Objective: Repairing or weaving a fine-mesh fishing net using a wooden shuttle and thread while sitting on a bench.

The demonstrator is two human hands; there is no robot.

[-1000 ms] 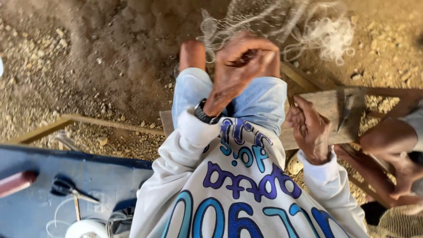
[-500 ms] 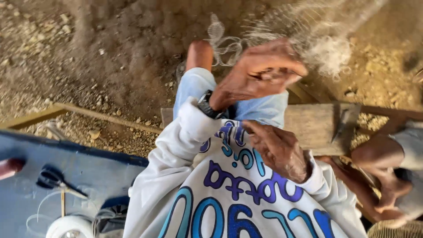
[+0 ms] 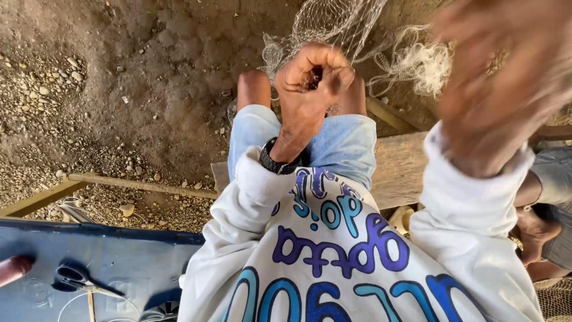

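I look down at my lap, seated on a wooden bench [image 3: 398, 168]. My left hand [image 3: 310, 80] is closed around a bunched part of a thin pale fishing net [image 3: 333, 24] above my knees, a black watch on its wrist. My right hand [image 3: 500, 71] is raised high at the upper right, close to the camera and blurred; whether it holds anything cannot be told. A frayed pale tuft of net [image 3: 420, 62] hangs between the two hands. I wear a white sweatshirt and light blue shorts.
Dirt and gravel ground [image 3: 119, 89] lies ahead. A blue surface [image 3: 89, 262] at lower left carries black scissors [image 3: 74, 279] and thin line. A wooden beam [image 3: 137, 185] runs along the ground. Another person's arm [image 3: 536, 232] is at right.
My right hand has risen from my lap up to the upper right near the camera. My left hand has closed into a fist on the net. The view shifted right.
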